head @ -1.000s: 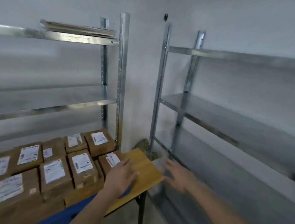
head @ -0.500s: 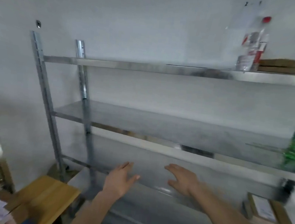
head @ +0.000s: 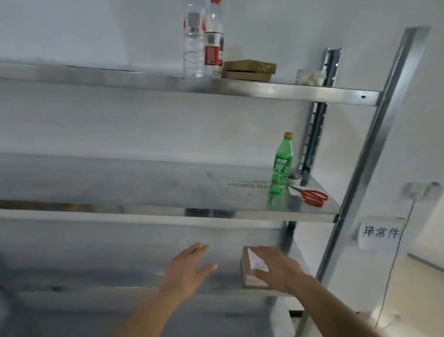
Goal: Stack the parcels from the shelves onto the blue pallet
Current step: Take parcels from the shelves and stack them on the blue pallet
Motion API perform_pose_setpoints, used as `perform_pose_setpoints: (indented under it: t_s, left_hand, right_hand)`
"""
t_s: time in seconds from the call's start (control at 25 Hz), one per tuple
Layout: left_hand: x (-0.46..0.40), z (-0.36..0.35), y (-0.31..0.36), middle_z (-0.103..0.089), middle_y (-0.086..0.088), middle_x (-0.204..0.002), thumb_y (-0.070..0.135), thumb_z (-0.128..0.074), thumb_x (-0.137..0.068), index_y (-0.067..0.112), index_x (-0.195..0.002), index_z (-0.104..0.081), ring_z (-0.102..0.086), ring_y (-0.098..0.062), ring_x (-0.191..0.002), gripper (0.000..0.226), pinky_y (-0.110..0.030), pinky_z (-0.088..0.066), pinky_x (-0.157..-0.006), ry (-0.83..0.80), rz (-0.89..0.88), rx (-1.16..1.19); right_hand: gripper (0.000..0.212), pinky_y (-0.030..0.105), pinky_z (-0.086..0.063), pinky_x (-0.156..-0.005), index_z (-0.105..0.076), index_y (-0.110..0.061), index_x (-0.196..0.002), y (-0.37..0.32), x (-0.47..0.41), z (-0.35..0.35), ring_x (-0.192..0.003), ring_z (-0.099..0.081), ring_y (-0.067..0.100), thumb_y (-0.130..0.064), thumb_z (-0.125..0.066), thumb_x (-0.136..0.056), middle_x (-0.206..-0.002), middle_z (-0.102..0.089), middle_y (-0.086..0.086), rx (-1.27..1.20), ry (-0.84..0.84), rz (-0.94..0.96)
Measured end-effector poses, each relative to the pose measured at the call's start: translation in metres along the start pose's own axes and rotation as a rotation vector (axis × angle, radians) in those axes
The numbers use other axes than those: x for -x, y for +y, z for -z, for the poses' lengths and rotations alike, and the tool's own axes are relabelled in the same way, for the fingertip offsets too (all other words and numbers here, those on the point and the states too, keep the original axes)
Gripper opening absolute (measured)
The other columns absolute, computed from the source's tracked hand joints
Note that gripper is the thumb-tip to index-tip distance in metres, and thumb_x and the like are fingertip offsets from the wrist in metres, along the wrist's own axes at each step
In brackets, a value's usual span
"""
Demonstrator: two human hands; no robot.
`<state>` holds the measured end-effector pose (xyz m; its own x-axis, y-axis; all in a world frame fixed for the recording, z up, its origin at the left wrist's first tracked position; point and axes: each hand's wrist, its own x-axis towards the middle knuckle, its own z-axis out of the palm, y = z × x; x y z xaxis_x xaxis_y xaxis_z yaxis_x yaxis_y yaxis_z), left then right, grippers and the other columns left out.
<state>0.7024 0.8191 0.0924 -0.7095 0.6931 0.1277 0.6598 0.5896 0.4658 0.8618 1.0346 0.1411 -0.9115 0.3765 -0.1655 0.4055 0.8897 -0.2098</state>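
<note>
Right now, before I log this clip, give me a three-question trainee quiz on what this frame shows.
1. True or false: the right hand rests on the labelled parcel.
2. What lies beside the green bottle on the middle shelf? A) tape roll B) red scissors C) a mug
3. Fill in: the left hand holds ____.

Key: 1 true. 2 B, the red scissors. 3 nothing; its fingers are spread in the air.
</note>
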Motion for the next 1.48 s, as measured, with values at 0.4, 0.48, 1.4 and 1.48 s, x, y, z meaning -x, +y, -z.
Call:
perform_pose_setpoints:
  t_s: [0.4,0.48,1.4,1.48]
  left_hand:
    - [-0.075,-0.069,0.040,-0.025,0.012,-0.162,0.065,-0.044,-0.094,0.035,-0.153,-0.032,-0.025,-0.008,-0.147,0.067,-0.027,-0.024,-0.117,-0.105,-0.060,-0.008]
    - [-0.092,-0.078,0.037,-0.025,0.011,-0.162,0.065,-0.044,-0.094,0.034,-0.153,-0.032,-0.025,-0.008,-0.147,0.068,-0.029,-0.024,-0.119,-0.117,-0.069,0.004]
    - [-0.191,-0.260,-0.009,-0.028,0.007,-0.161,0.064,-0.048,-0.093,0.037,-0.155,-0.023,-0.029,-0.015,-0.147,0.073,-0.038,-0.033,-0.115,-0.327,0.078,0.243]
    - [-0.196,-0.277,-0.006,-0.032,0.008,-0.159,0.072,-0.045,-0.090,0.041,-0.154,-0.022,-0.037,-0.017,-0.143,0.075,-0.040,-0.039,-0.111,-0.329,0.123,0.312]
  right_hand:
    - [0.067,0.036,-0.044,-0.105,-0.028,-0.030,-0.158,0.078,-0.020,-0.006,-0.137,-0.049,0.020,-0.045,-0.057,-0.101,-0.156,-0.043,-0.007,-0.054,0.016,-0.113]
    - [0.065,0.035,-0.046,-0.101,-0.031,-0.029,-0.156,0.081,-0.037,-0.009,-0.133,-0.053,0.020,-0.044,-0.059,-0.100,-0.153,-0.045,-0.006,-0.050,0.004,-0.116]
    - [0.063,0.039,-0.047,-0.108,-0.032,-0.032,-0.156,0.171,-0.185,-0.155,-0.136,-0.050,0.019,-0.048,-0.056,-0.100,-0.155,-0.040,-0.011,-0.098,-0.062,-0.134]
    - [0.059,0.039,-0.047,-0.108,-0.036,-0.033,-0.152,0.182,-0.192,-0.163,-0.132,-0.052,0.016,-0.046,-0.059,-0.098,-0.150,-0.043,-0.012,-0.115,-0.046,-0.121]
